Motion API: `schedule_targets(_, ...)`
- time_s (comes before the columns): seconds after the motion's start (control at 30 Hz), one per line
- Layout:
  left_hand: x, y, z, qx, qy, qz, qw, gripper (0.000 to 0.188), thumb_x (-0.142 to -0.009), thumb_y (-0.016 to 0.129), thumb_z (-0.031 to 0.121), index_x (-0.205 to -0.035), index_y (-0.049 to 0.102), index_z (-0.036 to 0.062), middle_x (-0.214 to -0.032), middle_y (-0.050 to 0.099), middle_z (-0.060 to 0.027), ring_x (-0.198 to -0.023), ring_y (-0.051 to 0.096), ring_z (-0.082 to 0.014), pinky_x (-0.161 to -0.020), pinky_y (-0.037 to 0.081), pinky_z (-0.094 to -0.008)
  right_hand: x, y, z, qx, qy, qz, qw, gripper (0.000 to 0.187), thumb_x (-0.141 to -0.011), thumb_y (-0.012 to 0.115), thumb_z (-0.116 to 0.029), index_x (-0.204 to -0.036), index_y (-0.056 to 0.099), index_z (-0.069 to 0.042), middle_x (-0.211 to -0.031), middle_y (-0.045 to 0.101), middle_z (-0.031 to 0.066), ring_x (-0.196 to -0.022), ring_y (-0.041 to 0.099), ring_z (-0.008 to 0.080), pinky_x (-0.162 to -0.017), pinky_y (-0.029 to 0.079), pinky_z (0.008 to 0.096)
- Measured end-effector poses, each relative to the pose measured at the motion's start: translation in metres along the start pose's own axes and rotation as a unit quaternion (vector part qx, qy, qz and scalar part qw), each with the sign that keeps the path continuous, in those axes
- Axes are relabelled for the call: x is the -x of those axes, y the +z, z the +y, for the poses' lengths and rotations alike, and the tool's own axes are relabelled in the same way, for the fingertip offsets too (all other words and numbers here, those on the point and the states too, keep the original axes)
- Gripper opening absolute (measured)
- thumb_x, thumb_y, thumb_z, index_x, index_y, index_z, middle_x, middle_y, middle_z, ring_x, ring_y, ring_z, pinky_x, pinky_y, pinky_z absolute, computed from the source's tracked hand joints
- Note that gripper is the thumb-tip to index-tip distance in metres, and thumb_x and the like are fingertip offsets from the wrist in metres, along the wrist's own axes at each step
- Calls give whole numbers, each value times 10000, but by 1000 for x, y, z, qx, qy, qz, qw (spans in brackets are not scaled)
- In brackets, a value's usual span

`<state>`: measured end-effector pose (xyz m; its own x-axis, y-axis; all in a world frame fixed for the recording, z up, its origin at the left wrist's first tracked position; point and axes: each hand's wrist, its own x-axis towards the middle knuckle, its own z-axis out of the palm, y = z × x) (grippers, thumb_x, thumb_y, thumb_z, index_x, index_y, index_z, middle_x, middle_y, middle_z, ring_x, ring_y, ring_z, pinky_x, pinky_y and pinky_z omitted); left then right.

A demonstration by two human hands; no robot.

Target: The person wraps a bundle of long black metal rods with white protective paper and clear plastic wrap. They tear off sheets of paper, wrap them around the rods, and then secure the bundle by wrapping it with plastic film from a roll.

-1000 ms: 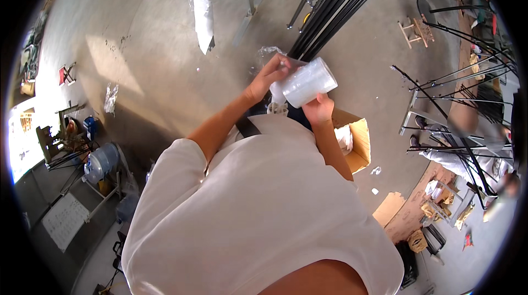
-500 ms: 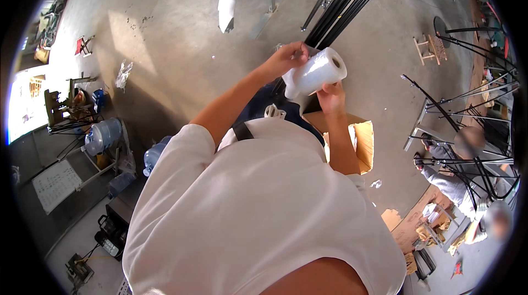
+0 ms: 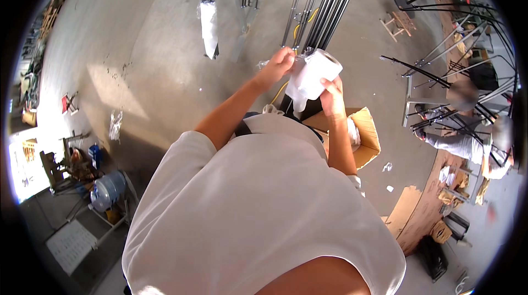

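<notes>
A roll of clear plastic stretch film [image 3: 314,75] is in front of my body, tilted, with its core end facing up and right. My right hand [image 3: 332,97] grips it from the lower right, thumb on its side. To the left of the roll, my left hand [image 3: 279,65] is closed in a pinch on the film's loose end. A thin strip of film shows between that hand and the roll. Just beyond the roll are the ends of a bundle of long black rods [image 3: 335,6], partly hidden behind it.
An open cardboard box [image 3: 371,138] stands by my right forearm. Another black rod bundle, its end wrapped in white film [image 3: 209,28], lies farther left. A wooden stool [image 3: 399,25] and dark metal frames [image 3: 440,72] are at right, where another person [image 3: 454,146] works. A water bottle [image 3: 108,190] is at left.
My left hand has drawn away from the roll to the left, with film between them. The roll has tilted more upright. The whole view has shifted, bringing more of the rods into sight.
</notes>
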<state>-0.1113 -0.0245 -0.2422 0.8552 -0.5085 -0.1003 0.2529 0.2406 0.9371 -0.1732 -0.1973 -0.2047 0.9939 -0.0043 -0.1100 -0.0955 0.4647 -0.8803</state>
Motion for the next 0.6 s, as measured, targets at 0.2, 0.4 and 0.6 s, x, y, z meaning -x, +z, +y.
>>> schedule_targets(0.2,-9,9,-11,-15,47,91,995,260,-917,374,280,-944,399,23,-785,466,-35,-746,532,-126,-666,468,-287,4,19,3,84,-64,86,991,553,-661,652,-95,-1134,384,6,-1042,490,94,-976,472,180,-861,370,307)
schedule_targets(0.4,-30,24,-18,-22,23,118,993,194,-915,392,221,-914,446,35,-719,510,-20,-676,512,-93,-610,440,-255,14,36,1,182,-89,226,953,562,-657,700,-118,-1082,348,-9,-1033,450,103,-955,465,194,-818,405,313)
schedule_targets(0.6,-66,33,-59,104,-19,20,994,180,-888,423,203,-889,505,43,-782,563,-33,-685,559,-123,-640,478,-279,14,31,-5,145,-80,185,969,562,-681,686,-180,-1107,365,-5,-1051,468,86,-1009,441,179,-892,335,330)
